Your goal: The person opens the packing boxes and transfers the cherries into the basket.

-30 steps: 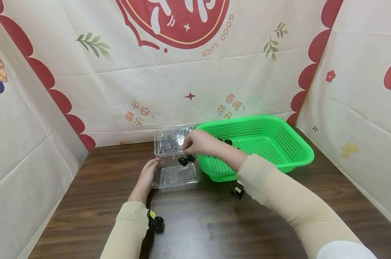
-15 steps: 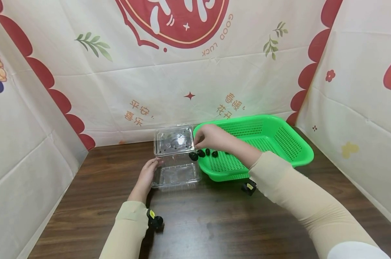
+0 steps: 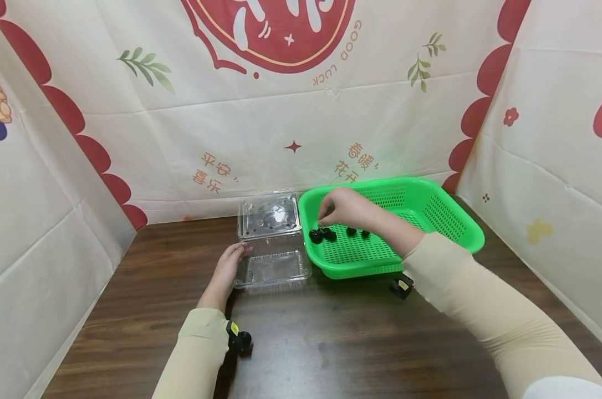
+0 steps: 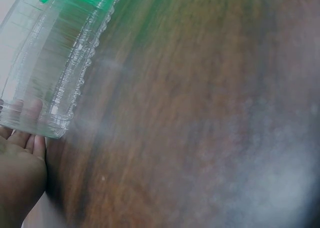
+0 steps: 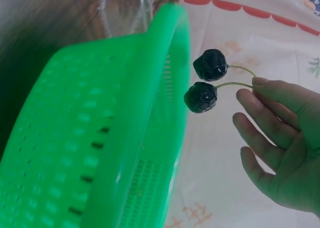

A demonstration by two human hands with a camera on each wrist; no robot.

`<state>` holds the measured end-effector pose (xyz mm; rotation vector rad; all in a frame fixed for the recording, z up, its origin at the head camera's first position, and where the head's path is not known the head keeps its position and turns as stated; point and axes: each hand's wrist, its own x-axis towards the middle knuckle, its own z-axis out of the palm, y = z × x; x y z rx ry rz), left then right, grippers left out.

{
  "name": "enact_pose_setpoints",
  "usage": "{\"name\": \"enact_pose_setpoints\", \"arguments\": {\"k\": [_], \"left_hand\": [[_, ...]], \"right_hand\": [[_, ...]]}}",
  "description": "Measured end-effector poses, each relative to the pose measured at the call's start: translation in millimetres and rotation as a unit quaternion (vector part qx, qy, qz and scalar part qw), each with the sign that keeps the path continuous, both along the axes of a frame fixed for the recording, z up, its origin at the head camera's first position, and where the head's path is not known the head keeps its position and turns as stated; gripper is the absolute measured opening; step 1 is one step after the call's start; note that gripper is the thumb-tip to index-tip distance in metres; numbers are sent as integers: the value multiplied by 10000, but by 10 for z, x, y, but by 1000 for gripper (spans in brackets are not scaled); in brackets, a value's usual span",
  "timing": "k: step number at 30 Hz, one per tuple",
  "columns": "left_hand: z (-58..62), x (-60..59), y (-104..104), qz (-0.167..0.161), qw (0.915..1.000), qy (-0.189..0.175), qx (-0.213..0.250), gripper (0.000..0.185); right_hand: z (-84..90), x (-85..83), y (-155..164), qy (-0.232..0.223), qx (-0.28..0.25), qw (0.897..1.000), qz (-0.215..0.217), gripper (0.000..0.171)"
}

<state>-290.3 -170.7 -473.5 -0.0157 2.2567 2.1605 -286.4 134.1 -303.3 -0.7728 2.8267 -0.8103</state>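
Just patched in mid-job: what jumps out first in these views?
The bright green basket at the table's far right, with the right hand over its left end pinching two dark cherries by their stems. Beside it, the left hand rests against an open clear plastic box.

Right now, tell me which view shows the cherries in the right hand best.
The right wrist view: the two dark cherries hang by their stems, pinched in the right hand. The head view shows them small; the left wrist view misses them.
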Motion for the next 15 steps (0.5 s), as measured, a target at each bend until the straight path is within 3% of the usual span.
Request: {"name": "enact_pose_setpoints", "arguments": {"k": [15], "left_hand": [[6, -6, -11, -47, 10000, -31, -39, 39]], "right_hand": [[-193, -50, 388, 52, 63, 9995, -309, 5]]}}
